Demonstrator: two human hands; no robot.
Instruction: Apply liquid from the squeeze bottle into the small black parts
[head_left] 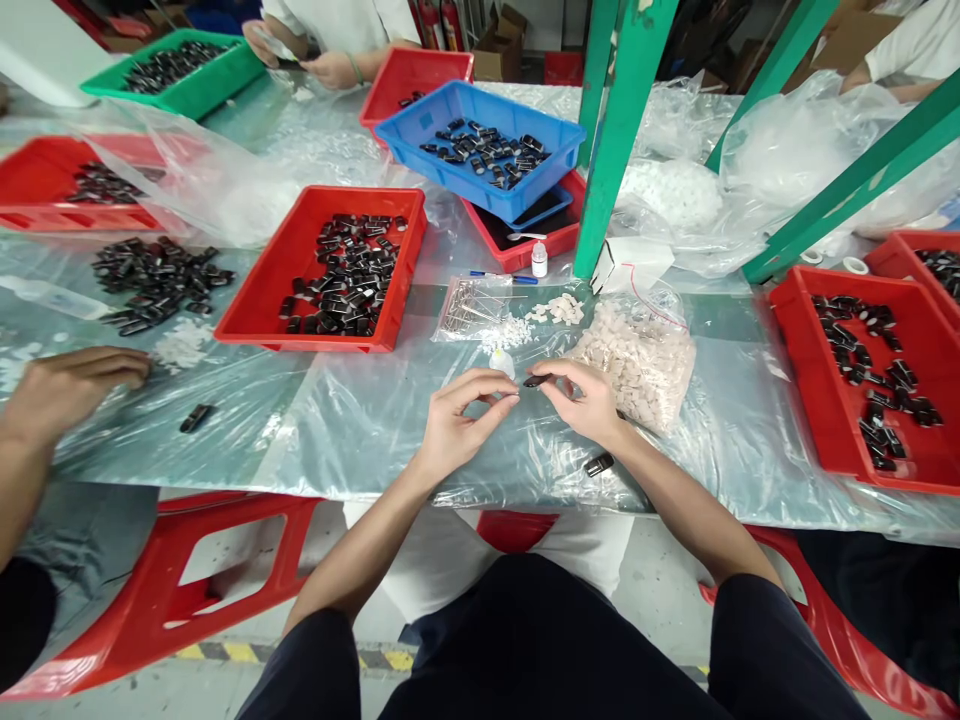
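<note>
Between the thumb and fingers of my right hand (583,398) is a small black plastic piece (534,381). Facing it, my left hand (466,418) has thumb and index fingertip pinched together; anything between them is too small to make out. The two hands are a little apart. Just beyond them stands a small white bottle with a yellowish tip (502,362), beside a scatter of tiny white pieces (507,334). A clear bag of pale pieces (637,362) lies against my right hand's far side. Another black piece (599,464) rests near the table edge, below my right wrist.
Red bins of black pieces stand left (322,343) and right (806,400). A blue bin (480,100) sits stacked behind. A green post (619,140) rises beyond my hands. At left, a co-worker's hand (71,392) is near white bits (182,345).
</note>
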